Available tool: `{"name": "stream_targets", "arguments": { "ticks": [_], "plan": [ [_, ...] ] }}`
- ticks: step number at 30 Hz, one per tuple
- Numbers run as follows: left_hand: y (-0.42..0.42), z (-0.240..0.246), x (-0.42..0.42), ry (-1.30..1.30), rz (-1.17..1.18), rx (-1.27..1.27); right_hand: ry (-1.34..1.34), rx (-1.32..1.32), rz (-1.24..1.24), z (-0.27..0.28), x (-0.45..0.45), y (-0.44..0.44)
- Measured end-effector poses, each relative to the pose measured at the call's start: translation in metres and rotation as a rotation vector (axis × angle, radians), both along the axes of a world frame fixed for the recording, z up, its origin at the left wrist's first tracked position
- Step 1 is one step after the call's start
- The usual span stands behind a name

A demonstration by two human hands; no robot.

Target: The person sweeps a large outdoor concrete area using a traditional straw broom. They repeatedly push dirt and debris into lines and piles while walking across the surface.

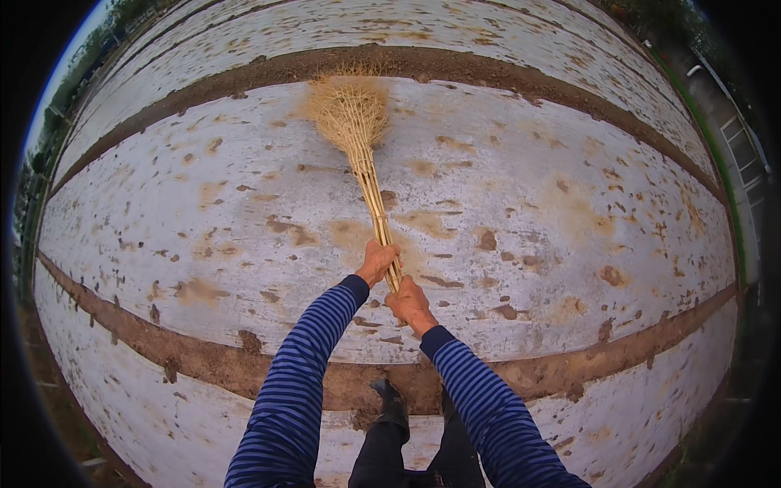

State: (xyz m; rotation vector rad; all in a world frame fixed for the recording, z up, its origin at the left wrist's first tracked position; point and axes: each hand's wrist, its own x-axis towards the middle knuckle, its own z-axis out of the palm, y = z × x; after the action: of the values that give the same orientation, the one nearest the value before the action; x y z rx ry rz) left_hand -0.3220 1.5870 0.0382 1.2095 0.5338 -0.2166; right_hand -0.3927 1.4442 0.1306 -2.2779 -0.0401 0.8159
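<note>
A broom of bound dry twigs (368,180) points away from me over a raised bed covered with whitish plastic film (256,250). My left hand (378,261) is closed round the lower part of its stick handle. Nearer to me, my right hand (410,303) grips the handle's end. The bushy head of the broom lies at the far edge of the film, close to a strip of bare soil. Brown mud stains and small clods of soil (487,240) are scattered over the film around the broom.
I stand in a soil furrow (531,372), with a dark boot (390,402) visible. Another furrow (439,63) runs beyond the bed, with more film-covered beds (341,27) past it. A framed structure (741,152) and green plants border the right side.
</note>
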Motion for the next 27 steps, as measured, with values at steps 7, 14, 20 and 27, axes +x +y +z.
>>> {"name": "stream_targets", "arguments": {
  "ticks": [7,14,20,27],
  "plan": [
    [-0.074,-0.011,-0.148,0.064,0.106,0.066,0.004,-0.033,0.003,-0.055,-0.154,-0.052],
    [-0.036,0.038,-0.018,0.228,0.034,0.151,0.154,0.2,-0.041,0.004,0.002,-0.017],
    [-0.088,0.016,-0.092,0.044,0.016,-0.027,-0.218,0.085,-0.034,-0.012,-0.109,-0.084],
    [-0.114,-0.013,-0.092,0.195,-0.169,0.054,-0.058,0.001,-0.1,-0.041,-0.107,-0.086]
  ]
}}
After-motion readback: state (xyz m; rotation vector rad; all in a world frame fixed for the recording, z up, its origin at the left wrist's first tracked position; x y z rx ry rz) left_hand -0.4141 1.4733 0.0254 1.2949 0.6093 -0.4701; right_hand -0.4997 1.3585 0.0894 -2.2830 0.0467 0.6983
